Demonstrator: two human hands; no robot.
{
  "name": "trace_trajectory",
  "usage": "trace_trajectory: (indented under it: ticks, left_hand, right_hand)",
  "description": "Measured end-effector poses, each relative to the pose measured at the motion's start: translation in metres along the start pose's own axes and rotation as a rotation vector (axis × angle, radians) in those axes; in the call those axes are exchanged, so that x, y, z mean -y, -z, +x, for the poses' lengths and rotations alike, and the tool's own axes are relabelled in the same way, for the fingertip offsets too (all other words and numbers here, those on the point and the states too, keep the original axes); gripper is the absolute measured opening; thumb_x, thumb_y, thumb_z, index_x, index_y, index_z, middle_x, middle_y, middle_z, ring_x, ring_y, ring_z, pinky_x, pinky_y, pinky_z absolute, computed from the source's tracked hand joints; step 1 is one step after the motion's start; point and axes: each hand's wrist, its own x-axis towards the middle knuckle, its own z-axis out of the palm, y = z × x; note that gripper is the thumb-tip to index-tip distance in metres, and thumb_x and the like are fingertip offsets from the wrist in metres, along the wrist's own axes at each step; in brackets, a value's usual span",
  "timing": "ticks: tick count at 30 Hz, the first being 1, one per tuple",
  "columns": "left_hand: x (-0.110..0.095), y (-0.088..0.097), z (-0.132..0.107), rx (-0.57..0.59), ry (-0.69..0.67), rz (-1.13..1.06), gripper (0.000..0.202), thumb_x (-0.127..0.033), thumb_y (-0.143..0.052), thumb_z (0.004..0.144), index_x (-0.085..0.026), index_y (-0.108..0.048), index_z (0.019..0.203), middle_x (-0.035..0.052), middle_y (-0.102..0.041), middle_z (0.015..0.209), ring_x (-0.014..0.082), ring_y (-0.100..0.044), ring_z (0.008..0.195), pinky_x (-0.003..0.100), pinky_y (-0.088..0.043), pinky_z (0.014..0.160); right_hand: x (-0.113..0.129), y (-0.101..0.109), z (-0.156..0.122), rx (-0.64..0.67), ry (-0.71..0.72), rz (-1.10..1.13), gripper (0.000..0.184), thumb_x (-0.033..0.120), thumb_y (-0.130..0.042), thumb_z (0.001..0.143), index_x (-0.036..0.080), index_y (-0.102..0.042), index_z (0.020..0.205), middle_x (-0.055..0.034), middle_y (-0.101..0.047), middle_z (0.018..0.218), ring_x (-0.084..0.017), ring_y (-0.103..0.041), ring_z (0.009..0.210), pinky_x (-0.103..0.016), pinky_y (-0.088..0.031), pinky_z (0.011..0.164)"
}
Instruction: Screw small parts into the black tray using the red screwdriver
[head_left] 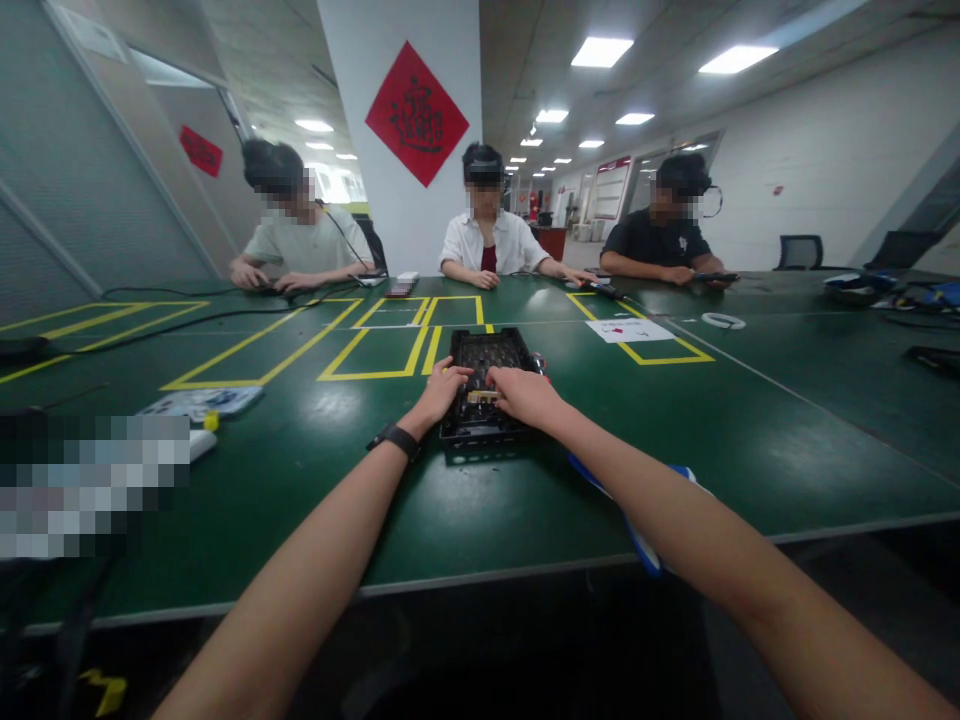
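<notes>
So both hands were on the black tray (491,352), which sat on the green table (750,440) straight ahead, just past the near end of the yellow tape boxes (375,355). Left hand (442,390) rested over the tray's left side, fingers curled down onto the grid; a dark wristband (395,438) was on that wrist. Right hand (525,393) lay over the tray's right side, knuckles up. The two hands were close together, nearly touching, with a small pale part (480,396) showing between the fingertips. Couldn't tell which hand actually pinched it, or whether either grip was closed on it. A blue-and-white object (637,540) lay on the table under the right forearm, mostly hidden. A white paper sheet (628,329) sat beyond the tray to the right, inside another taped box. A white ring (724,321) lay further right. Three people sat at the far side of the table, their hands on the surface, well apart from the tray.
</notes>
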Motion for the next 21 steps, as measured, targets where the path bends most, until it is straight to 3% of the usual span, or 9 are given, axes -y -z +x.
trace_trajectory:
  ticks: [4, 7, 10, 16, 19, 21]
  left_hand:
    - [0.000, 0.000, 0.001, -0.011, 0.024, 0.006, 0.037, -0.023, -0.032, 0.087, -0.016, -0.062, 0.108, 0.0042, -0.055, 0.124, 0.0191, -0.025, 0.133, 0.035, -0.017, 0.114]
    - [0.001, 0.002, 0.001, -0.007, 0.024, 0.009, 0.036, -0.023, -0.034, 0.087, -0.017, -0.063, 0.106, 0.0040, -0.057, 0.121, 0.0184, -0.025, 0.132, 0.036, -0.017, 0.114]
    - [0.001, 0.003, 0.001, 0.009, 0.021, 0.017, 0.035, -0.023, -0.034, 0.087, -0.017, -0.064, 0.103, 0.0046, -0.058, 0.120, 0.0181, -0.025, 0.132, 0.036, -0.017, 0.114]
    - [0.000, 0.002, 0.000, 0.007, 0.030, 0.033, 0.034, -0.025, -0.036, 0.086, -0.016, -0.064, 0.103, 0.0064, -0.057, 0.120, 0.0193, -0.025, 0.132, 0.037, -0.017, 0.114]
    - [-0.003, 0.005, 0.001, -0.046, 0.045, 0.065, 0.032, -0.028, -0.040, 0.086, -0.016, -0.064, 0.104, 0.0070, -0.053, 0.123, 0.0206, -0.029, 0.131, 0.037, -0.020, 0.113]
    - [-0.013, 0.012, 0.000, -0.144, 0.025, 0.105, 0.031, -0.030, -0.044, 0.084, -0.016, -0.064, 0.103, 0.0080, -0.051, 0.124, 0.0220, -0.034, 0.128, 0.038, -0.024, 0.111]
  right_hand:
    - [-0.001, 0.003, -0.004, -0.042, 0.016, 0.061, 0.026, 0.014, -0.055, 0.079, 0.020, -0.059, 0.104, -0.0066, -0.058, 0.103, -0.019, -0.056, 0.098, -0.025, -0.042, 0.072]
    - [-0.002, 0.004, -0.006, -0.047, -0.003, 0.135, 0.016, 0.022, -0.056, 0.082, 0.021, -0.063, 0.096, -0.0050, -0.057, 0.100, -0.016, -0.057, 0.089, -0.024, -0.041, 0.069]
    - [-0.003, 0.004, -0.007, -0.098, 0.006, 0.217, 0.017, 0.028, -0.057, 0.083, 0.019, -0.065, 0.095, -0.0046, -0.058, 0.097, -0.014, -0.057, 0.084, -0.024, -0.040, 0.071]
    - [-0.003, 0.005, -0.009, -0.097, 0.178, 0.434, 0.022, 0.025, -0.057, 0.084, 0.018, -0.065, 0.103, -0.0046, -0.066, 0.090, -0.013, -0.059, 0.083, -0.024, -0.041, 0.077]
    - [-0.002, 0.008, -0.012, -0.059, 0.244, 0.481, 0.018, 0.026, -0.055, 0.085, 0.017, -0.068, 0.094, -0.0053, -0.068, 0.091, -0.013, -0.061, 0.085, -0.025, -0.041, 0.079]
    - [-0.002, 0.009, -0.013, -0.046, 0.247, 0.504, 0.019, 0.026, -0.053, 0.086, 0.017, -0.069, 0.093, -0.0053, -0.070, 0.091, -0.014, -0.062, 0.085, -0.025, -0.042, 0.079]
